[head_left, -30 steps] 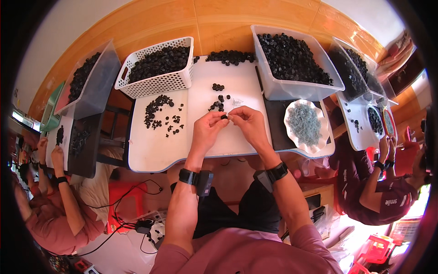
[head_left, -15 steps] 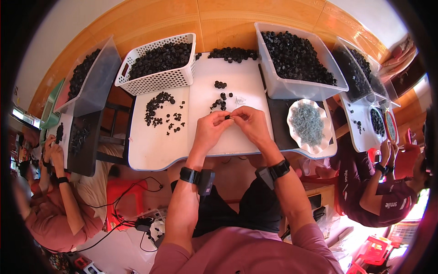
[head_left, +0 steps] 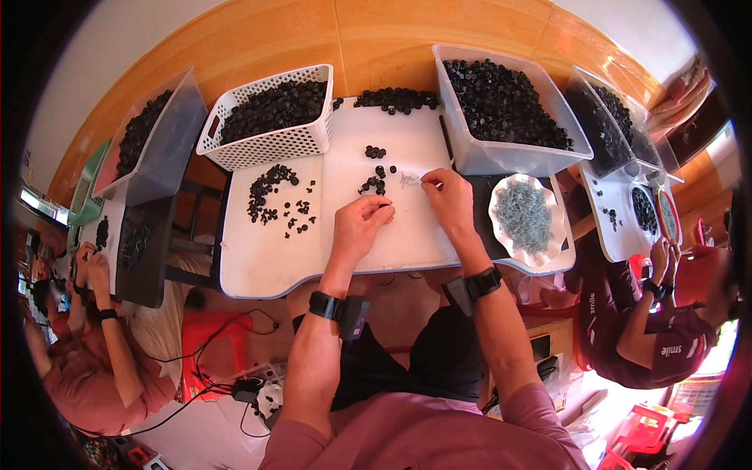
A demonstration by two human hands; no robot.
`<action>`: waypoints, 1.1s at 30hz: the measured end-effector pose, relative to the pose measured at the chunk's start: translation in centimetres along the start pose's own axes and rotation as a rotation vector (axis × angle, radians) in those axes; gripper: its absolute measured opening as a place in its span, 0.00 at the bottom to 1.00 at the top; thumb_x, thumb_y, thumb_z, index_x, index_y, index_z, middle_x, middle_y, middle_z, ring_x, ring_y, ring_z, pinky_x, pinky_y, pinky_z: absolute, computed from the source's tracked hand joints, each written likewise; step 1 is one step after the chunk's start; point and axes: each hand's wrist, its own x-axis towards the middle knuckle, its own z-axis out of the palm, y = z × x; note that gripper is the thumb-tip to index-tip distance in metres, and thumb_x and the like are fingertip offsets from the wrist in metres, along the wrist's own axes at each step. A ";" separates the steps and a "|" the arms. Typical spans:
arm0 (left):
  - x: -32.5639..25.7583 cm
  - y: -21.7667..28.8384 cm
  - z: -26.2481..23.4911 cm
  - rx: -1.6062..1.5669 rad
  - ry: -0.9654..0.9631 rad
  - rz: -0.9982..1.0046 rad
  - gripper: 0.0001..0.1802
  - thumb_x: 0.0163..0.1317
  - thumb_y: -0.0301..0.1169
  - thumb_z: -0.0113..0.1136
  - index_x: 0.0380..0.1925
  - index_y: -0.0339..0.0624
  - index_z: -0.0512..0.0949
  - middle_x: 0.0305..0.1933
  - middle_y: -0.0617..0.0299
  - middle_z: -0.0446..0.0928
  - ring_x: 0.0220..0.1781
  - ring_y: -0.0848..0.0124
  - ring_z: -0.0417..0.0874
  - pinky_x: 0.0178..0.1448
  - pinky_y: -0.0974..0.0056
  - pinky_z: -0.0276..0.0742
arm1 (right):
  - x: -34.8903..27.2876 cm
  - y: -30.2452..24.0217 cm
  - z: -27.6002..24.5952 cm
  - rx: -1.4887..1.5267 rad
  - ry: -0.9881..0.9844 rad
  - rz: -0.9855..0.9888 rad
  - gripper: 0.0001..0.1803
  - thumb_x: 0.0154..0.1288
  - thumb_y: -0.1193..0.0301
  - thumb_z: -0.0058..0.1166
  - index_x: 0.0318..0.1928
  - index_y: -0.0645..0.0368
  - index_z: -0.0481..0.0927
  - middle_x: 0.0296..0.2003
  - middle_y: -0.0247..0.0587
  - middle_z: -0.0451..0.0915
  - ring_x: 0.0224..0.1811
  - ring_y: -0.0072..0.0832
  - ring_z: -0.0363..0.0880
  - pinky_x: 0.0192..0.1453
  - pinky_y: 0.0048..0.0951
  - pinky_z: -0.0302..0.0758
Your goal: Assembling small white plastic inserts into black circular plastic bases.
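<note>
The left hand [head_left: 362,222] has its fingers pinched shut on a small black part near the loose black parts [head_left: 374,182] on the desk [head_left: 258,266]. The right hand [head_left: 448,196] has its fingers closed at the small clear pieces [head_left: 409,179]; whether they hold one I cannot tell. A loose pinch could drop the tiny part into the pile, and a sweeping wrist might scatter the parts.

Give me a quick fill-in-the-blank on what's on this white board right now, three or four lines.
1. The white basket with perforated walls is filled with small ____ parts.
2. The scalloped dish of pale metal pieces sits on the person's ____ side.
3. The left hand and right hand both rest on the ____ board.
4. Each of the person's wrists carries a black ____.

Missing words: black; right; white; band
</note>
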 end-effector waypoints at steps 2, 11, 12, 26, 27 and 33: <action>-0.2 0.1 -0.3 -0.034 0.020 -0.007 0.11 0.69 0.24 0.66 0.48 0.28 0.82 0.40 0.54 0.87 0.41 0.71 0.89 0.51 0.67 0.86 | 0.1 -0.4 0.7 -0.037 -0.011 -0.016 0.06 0.62 0.71 0.64 0.38 0.59 0.88 0.37 0.48 0.87 0.39 0.46 0.87 0.45 0.43 0.81; 0.6 1.7 -0.1 0.062 0.084 0.044 0.14 0.66 0.25 0.70 0.50 0.33 0.84 0.42 0.60 0.87 0.44 0.77 0.85 0.49 0.71 0.81 | 1.6 0.0 1.3 -0.165 0.045 -0.222 0.06 0.69 0.68 0.58 0.38 0.56 0.83 0.38 0.49 0.84 0.41 0.53 0.84 0.44 0.50 0.80; 0.5 1.8 -0.2 0.109 0.097 0.030 0.15 0.66 0.25 0.70 0.51 0.33 0.84 0.43 0.61 0.87 0.44 0.77 0.85 0.50 0.71 0.81 | 0.8 0.6 1.7 -0.155 0.039 -0.225 0.06 0.70 0.68 0.57 0.39 0.57 0.82 0.38 0.50 0.84 0.41 0.54 0.83 0.44 0.50 0.79; 8.8 11.8 -10.1 0.472 0.412 0.635 0.24 0.57 0.28 0.75 0.54 0.34 0.81 0.45 0.52 0.85 0.39 0.63 0.85 0.45 0.61 0.82 | -0.4 0.1 2.0 0.031 0.106 -0.248 0.03 0.66 0.77 0.59 0.39 0.60 0.79 0.35 0.52 0.84 0.38 0.53 0.84 0.41 0.48 0.79; 9.4 12.8 -10.3 0.669 0.495 0.674 0.30 0.56 0.28 0.75 0.60 0.35 0.77 0.48 0.52 0.84 0.41 0.63 0.84 0.45 0.60 0.82 | -0.3 0.5 2.2 0.047 0.123 -0.260 0.03 0.66 0.77 0.60 0.39 0.60 0.79 0.35 0.51 0.84 0.38 0.53 0.84 0.41 0.47 0.79; 6.8 8.1 -7.5 0.748 0.219 0.404 0.21 0.58 0.29 0.73 0.52 0.37 0.83 0.35 0.58 0.83 0.34 0.68 0.81 0.43 0.62 0.80 | 0.5 0.3 2.0 0.078 0.164 -0.234 0.04 0.66 0.77 0.60 0.39 0.59 0.79 0.35 0.51 0.84 0.38 0.53 0.84 0.41 0.47 0.80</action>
